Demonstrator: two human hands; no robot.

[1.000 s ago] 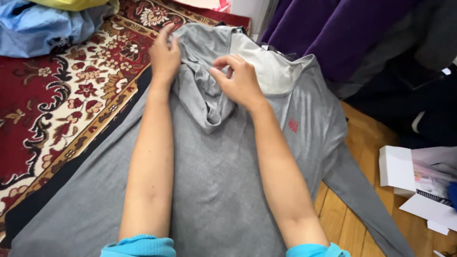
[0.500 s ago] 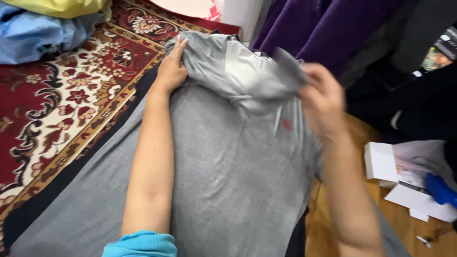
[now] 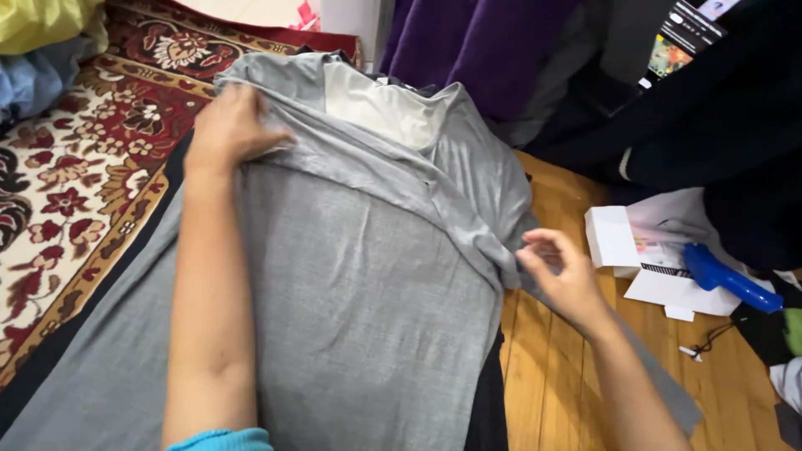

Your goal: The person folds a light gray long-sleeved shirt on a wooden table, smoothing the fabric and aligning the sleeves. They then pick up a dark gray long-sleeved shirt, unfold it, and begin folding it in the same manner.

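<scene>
Left hand (image 3: 227,125) lies flat, open, pinning the grey long-sleeved jersey top (image 3: 368,284) on the floor at 11 o'clock; right hand (image 3: 561,271) pinches its folded sleeve at 3 o'clock. Soft fabric could slip and bunch.

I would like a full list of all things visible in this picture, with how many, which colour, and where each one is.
grey garment: one, grey with pale inner neck, spread in the middle
patterned rug: one, red and cream, left
wooden floor: brown, right of the garment
purple cloth: one, top centre
dark clothing: black, top right
yellow cloth: one, top left corner
blue cloth: one, light blue, below the yellow cloth
white boxes and papers: several, right, on the floor
blue tool: one, on the papers
left hand: flat on the garment's shoulder
right hand: pinching the garment's right edge
</scene>
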